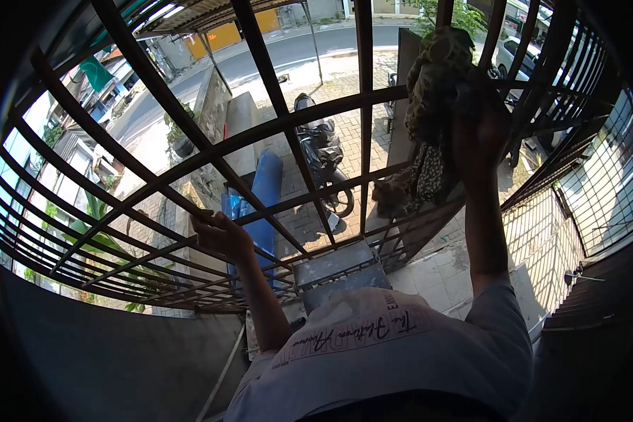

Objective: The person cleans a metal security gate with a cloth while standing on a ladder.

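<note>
Dark metal bars (364,133) form a railing in front of me. On the left, my left hand (221,238) is closed around one of its slanting bars. Higher up on the right, my right hand (480,126) holds a bunched, patterned cloth (436,84) against the upper bars. A speckled part of the cloth hangs down below the hand, beside a brownish piece. My right fingers are in shadow and partly hidden by the cloth.
Beyond the bars stand a parked motorcycle (320,148), a blue rolled object (266,190), a low wall (211,105) and a road (239,67). A white car (517,53) is at the upper right. Below me is a grey step-like surface (336,266).
</note>
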The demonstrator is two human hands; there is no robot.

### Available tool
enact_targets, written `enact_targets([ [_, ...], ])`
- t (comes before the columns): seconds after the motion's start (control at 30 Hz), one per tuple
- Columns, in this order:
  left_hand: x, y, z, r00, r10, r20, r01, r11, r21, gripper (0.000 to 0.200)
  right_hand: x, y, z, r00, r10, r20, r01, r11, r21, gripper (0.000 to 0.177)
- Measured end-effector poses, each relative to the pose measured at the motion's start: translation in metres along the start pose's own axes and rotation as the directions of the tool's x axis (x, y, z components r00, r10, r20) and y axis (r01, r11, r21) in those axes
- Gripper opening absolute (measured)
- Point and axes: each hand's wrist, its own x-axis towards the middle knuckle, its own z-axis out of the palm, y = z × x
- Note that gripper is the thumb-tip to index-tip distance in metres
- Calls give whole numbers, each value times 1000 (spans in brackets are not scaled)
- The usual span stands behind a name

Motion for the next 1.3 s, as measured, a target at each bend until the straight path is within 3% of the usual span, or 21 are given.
enact_targets([
  [0.07, 0, 2, -1, 1000, -5, 18, 5, 1000, 7, 66, 3, 11, 26, 951, -305, -48, 269, 896, -353, 29],
  [0.1, -2, 3, -1, 1000, -4, 17, 4, 1000, 9, 66, -10, 3, 37, 960, -219, 177, 250, 952, -178, 31],
  [0.3, -1, 3, -2, 999, -12, 35, 10, 999, 38, 69, 14, -15, -3, 892, 433, 128, -451, 851, 270, 36],
  [0.37, -1, 5, -2, 999, -36, 28, 35, 999, 28, 68, -3, -10, 36, 959, -283, 17, 277, 922, -269, 23],
  [0.43, 1, 5, 0, 1000, -21, 12, 22, 999, -40, 67, -3, 11, 12, 961, -240, 135, 260, 953, -157, 26],
  [0.5, 1, 2, 1, 1000, -18, 14, 18, 1000, -9, 67, 17, -2, -16, 943, 313, 111, -328, 926, 184, 25],
  [0.63, -4, 4, -2, 991, -109, 79, 112, 993, -32, 67, -8, 28, 30, 946, -307, 101, 323, 915, -243, 23],
  [0.67, -4, 4, -5, 991, -105, 83, 108, 993, -37, 67, 13, 6, 3, 942, 84, 324, -180, 943, 281, 23],
  [0.77, -3, 7, -5, 995, -71, 69, 71, 997, 5, 67, 16, -1, 6, 980, 147, -132, -103, 950, 295, 27],
  [0.8, -3, 7, -8, 992, -90, 93, 93, 995, -24, 68, 9, 10, 20, 955, -294, 46, 295, 912, -286, 28],
  [0.87, -3, 6, -8, 985, -118, 129, 131, 987, -97, 70, 3, 16, 20, 965, -70, 251, 93, 992, -83, 27],
  [0.9, -3, 6, -10, 985, -115, 130, 128, 987, -99, 70, 11, 14, 1, 901, 175, 397, -250, 957, 145, 28],
  [0.93, 0, 7, -11, 989, -86, 123, 97, 992, -83, 70, 13, 11, 1, 906, 174, 387, -245, 959, 143, 28],
  [1.0, 0, 6, -11, 989, -65, 131, 74, 995, -67, 72, 17, 3, 4, 978, 148, -147, -114, 969, 220, 32],
  [1.03, -4, 6, -11, 988, -67, 138, 77, 995, -69, 72, 12, 1, 11, 978, 151, -143, -118, 969, 215, 32],
  [1.1, -4, 5, -10, 985, -112, 133, 121, 991, -56, 72, 0, 4, 33, 939, -330, 100, 344, 918, -198, 31],
  [1.13, -4, 3, -11, 985, -107, 137, 117, 991, -61, 72, 5, 33, 20, 967, -74, 243, 37, 987, 153, 31],
  [1.17, -2, 2, -9, 987, -78, 139, 92, 991, -98, 72, 12, 24, 13, 969, -78, 235, 44, 988, 146, 31],
  [1.23, -1, -2, -5, 987, -51, 151, 72, 988, -139, 72, 23, -2, -9, 950, 311, -19, -287, 897, 335, 31],
  [1.27, -3, -4, -4, 988, -67, 140, 86, 987, -134, 72, 7, 25, 18, 973, -26, -228, -16, 983, -182, 23],
  [1.3, -6, -4, -4, 988, -83, 132, 100, 987, -126, 71, 0, 6, 29, 951, -300, 78, 304, 857, -416, 21],
])
